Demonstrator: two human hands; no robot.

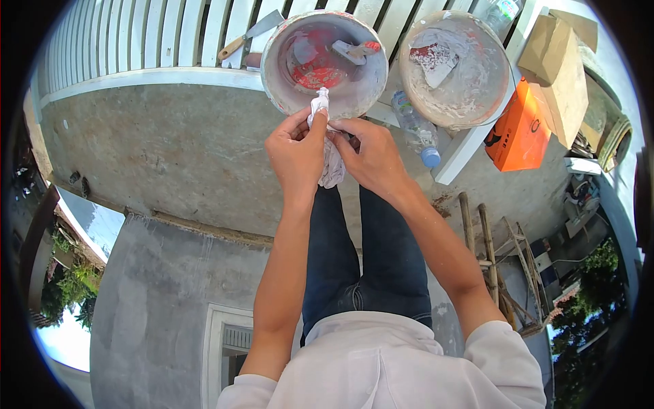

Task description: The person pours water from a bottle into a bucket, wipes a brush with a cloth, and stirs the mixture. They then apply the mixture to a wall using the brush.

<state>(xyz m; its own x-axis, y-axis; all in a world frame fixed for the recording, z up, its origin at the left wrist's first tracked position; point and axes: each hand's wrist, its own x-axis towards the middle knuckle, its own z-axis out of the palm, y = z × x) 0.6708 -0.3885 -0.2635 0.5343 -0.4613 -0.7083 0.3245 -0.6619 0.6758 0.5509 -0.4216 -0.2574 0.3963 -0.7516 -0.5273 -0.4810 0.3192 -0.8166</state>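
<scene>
A crumpled white cloth point(332, 168) hangs between my two hands, its twisted upper end standing up in front of the near rim of a paint-stained bucket point(268, 68). Fingers pinched, my left hand point(298, 151) grips the cloth near its top. My right hand point(373, 155) holds it just to the right, thumb and fingers closed together. Inside the bucket are red stains and a whitish scraper point(351, 52) with a red end.
A second bucket point(470, 99) with white residue stands right, beside a plastic bottle point(415, 129). A putty knife point(251, 36) lies on white slats point(167, 37). Farther right are an orange box point(519, 129), cardboard point(562, 82) and a wooden ladder point(487, 242).
</scene>
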